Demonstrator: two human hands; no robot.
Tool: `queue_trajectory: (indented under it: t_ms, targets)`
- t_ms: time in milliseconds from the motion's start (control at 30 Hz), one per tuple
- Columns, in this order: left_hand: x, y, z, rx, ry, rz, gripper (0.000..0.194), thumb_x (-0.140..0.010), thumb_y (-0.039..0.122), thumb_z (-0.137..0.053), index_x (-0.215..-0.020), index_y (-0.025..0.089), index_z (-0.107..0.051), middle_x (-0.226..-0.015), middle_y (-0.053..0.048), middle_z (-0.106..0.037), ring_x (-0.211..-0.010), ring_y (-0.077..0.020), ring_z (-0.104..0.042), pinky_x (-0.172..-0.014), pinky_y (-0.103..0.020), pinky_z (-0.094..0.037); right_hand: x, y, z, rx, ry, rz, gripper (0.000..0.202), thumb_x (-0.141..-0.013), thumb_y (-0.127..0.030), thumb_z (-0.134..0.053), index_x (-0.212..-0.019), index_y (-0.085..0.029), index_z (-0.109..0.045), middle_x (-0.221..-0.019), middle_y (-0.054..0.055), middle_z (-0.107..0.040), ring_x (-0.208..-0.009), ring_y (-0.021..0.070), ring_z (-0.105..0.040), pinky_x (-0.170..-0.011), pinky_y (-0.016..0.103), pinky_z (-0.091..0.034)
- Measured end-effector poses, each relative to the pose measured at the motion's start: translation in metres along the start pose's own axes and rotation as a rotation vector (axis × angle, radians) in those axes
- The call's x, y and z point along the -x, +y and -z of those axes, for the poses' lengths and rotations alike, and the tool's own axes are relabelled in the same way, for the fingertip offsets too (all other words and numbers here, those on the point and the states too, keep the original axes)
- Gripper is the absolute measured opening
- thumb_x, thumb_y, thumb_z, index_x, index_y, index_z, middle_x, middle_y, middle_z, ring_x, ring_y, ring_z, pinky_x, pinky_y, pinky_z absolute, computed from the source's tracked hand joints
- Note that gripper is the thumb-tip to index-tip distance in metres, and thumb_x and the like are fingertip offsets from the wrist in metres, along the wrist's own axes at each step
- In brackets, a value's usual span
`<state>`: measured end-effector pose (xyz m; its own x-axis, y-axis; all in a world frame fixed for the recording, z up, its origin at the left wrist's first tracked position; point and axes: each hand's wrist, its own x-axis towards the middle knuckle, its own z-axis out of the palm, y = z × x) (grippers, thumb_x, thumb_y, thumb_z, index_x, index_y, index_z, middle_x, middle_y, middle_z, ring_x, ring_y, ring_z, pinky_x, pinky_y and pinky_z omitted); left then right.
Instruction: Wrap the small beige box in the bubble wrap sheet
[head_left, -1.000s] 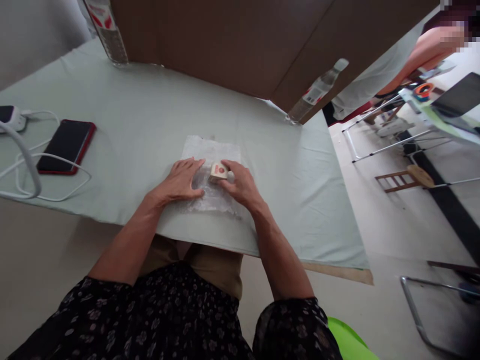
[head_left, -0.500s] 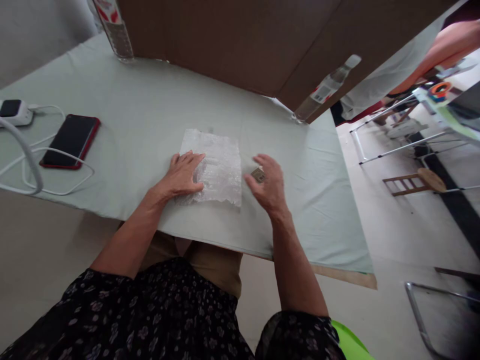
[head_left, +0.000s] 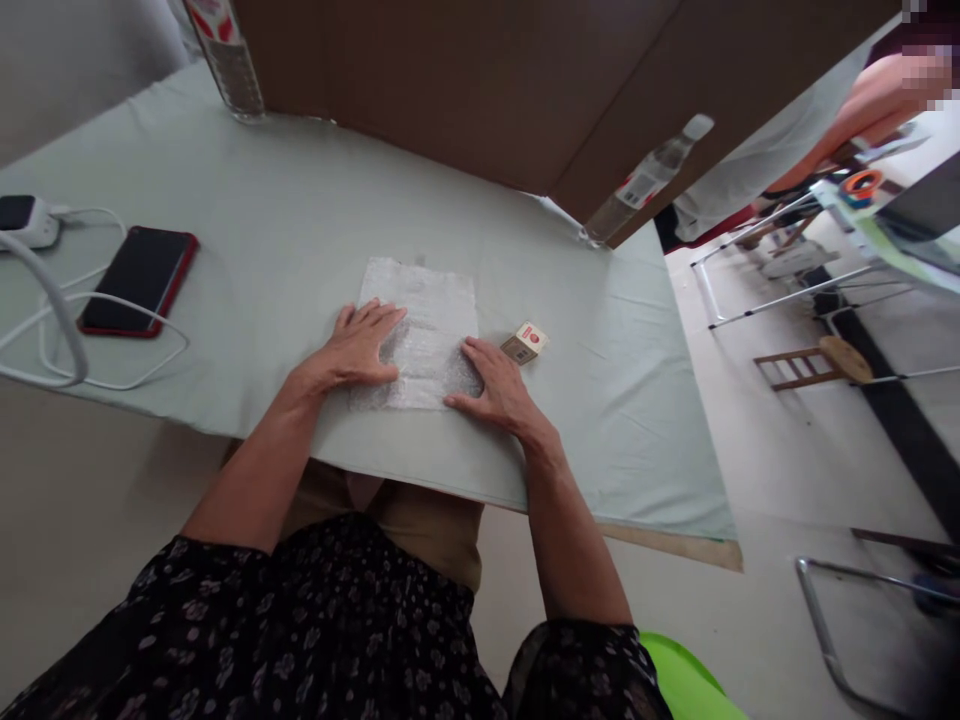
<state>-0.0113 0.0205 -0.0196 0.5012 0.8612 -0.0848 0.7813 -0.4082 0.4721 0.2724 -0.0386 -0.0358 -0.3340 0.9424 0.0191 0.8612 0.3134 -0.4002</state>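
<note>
A sheet of bubble wrap [head_left: 431, 320] lies flat on the pale green tablecloth [head_left: 420, 455]. My left hand [head_left: 364, 345] rests on its left side with the fingers spread. On the right edge of the sheet lies my right hand [head_left: 499, 385], thumb and fingers apart, holding nothing. A small cream and brown box [head_left: 525, 342] stands on the cloth just beyond my right hand, not held.
A black phone with a red edge [head_left: 139, 280] and white cables lie at the left. Brown cardboard [head_left: 450, 90] stands across the back, with a water bottle [head_left: 236, 75] at the left and another bottle [head_left: 645, 185] at the right.
My right hand has moved left from beside the small box onto the bubble wrap's right edge. The box now shows fully. My left hand has stayed about where it was.
</note>
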Motion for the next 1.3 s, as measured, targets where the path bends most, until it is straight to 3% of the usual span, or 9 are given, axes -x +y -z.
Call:
queue_trajectory:
  t_ms: [200, 433, 567, 633, 700, 867, 1067, 1200, 1300]
  targets:
    - [0.002, -0.002, -0.001, 0.044, 0.095, -0.002, 0.094, -0.071, 0.028, -0.061, -0.162, 0.022, -0.035, -0.170, -0.014, -0.037, -0.162, -0.0387, -0.021, -0.130, -0.062, -0.011, 0.000, 0.002, -0.002, -0.002, 0.012, -0.006, 0.092, -0.078, -0.066, -0.078, -0.151, -0.017, -0.053, -0.163, 0.020, -0.048, -0.151, 0.0398, -0.044, -0.125, 0.061, -0.034]
    - [0.001, -0.006, -0.005, 0.046, 0.077, -0.001, 0.094, -0.069, 0.026, -0.062, -0.160, 0.022, -0.039, -0.168, -0.014, -0.040, -0.160, -0.0408, -0.026, -0.130, -0.064, -0.009, 0.005, -0.001, -0.002, -0.087, 0.103, 0.014, 0.077, -0.079, -0.061, -0.078, -0.142, -0.022, -0.061, -0.153, 0.017, -0.058, -0.144, 0.0380, -0.053, -0.121, 0.062, -0.039]
    - [-0.001, -0.009, -0.002, 0.080, 0.098, -0.002, 0.092, -0.071, 0.025, -0.061, -0.160, 0.022, -0.039, -0.166, -0.014, -0.044, -0.159, -0.0396, -0.029, -0.130, -0.062, -0.014, 0.011, 0.003, 0.015, -0.207, 0.490, -0.036, 0.042, -0.092, -0.050, -0.064, -0.126, -0.026, -0.069, -0.134, 0.012, -0.071, -0.131, 0.0308, -0.062, -0.116, 0.057, -0.045]
    - [-0.002, -0.010, -0.001, 0.100, 0.139, 0.011, 0.089, -0.072, 0.025, -0.061, -0.159, 0.020, -0.040, -0.163, -0.016, -0.046, -0.158, -0.0384, -0.032, -0.130, -0.059, -0.019, 0.010, 0.013, 0.021, -0.196, 0.707, -0.145, 0.044, -0.091, -0.047, -0.064, -0.129, -0.025, -0.065, -0.138, 0.013, -0.067, -0.135, 0.0318, -0.058, -0.116, 0.060, -0.044]
    - [-0.004, -0.011, -0.003, 0.113, 0.193, 0.031, 0.085, -0.073, 0.025, -0.062, -0.156, 0.020, -0.044, -0.159, -0.016, -0.051, -0.156, -0.0380, -0.036, -0.129, -0.058, -0.023, 0.006, 0.027, 0.020, -0.180, 0.766, -0.277, 0.060, -0.082, -0.047, -0.071, -0.136, -0.022, -0.060, -0.143, 0.016, -0.063, -0.137, 0.0354, -0.056, -0.115, 0.064, -0.042]
    - [-0.009, -0.011, -0.011, 0.100, 0.319, 0.117, 0.068, -0.072, 0.019, -0.061, -0.140, 0.020, -0.059, -0.143, -0.015, -0.065, -0.142, -0.0361, -0.052, -0.124, -0.054, -0.032, 0.001, 0.043, 0.009, -0.281, 0.640, -0.432, 0.062, -0.075, -0.039, -0.071, -0.132, -0.017, -0.060, -0.131, 0.018, -0.069, -0.118, 0.0330, -0.066, -0.108, 0.059, -0.049]
    - [-0.009, -0.006, -0.009, 0.055, 0.309, 0.142, 0.063, -0.075, 0.017, -0.057, -0.139, 0.017, -0.061, -0.144, -0.016, -0.065, -0.138, -0.0347, -0.055, -0.122, -0.052, -0.035, -0.014, -0.005, 0.012, -0.414, 0.525, -0.139, 0.054, -0.080, -0.039, -0.073, -0.131, -0.027, -0.062, -0.129, 0.008, -0.072, -0.109, 0.0244, -0.069, -0.094, 0.043, -0.057]
    - [-0.006, -0.001, -0.007, 0.022, 0.298, 0.151, 0.063, -0.077, 0.018, -0.057, -0.140, 0.018, -0.061, -0.146, -0.014, -0.064, -0.142, -0.0349, -0.053, -0.123, -0.051, -0.034, -0.042, -0.037, 0.000, -0.468, 0.360, 0.035, 0.054, -0.080, -0.034, -0.073, -0.133, -0.026, -0.063, -0.138, 0.008, -0.069, -0.120, 0.0261, -0.067, -0.101, 0.043, -0.055]
    - [-0.006, 0.000, -0.008, 0.012, 0.301, 0.154, 0.062, -0.077, 0.018, -0.057, -0.138, 0.017, -0.062, -0.146, -0.014, -0.064, -0.141, -0.0347, -0.053, -0.122, -0.050, -0.034, -0.057, -0.043, -0.014, -0.443, 0.254, 0.043, 0.056, -0.080, -0.028, -0.074, -0.134, -0.025, -0.063, -0.139, 0.009, -0.070, -0.122, 0.0281, -0.067, -0.109, 0.047, -0.051]
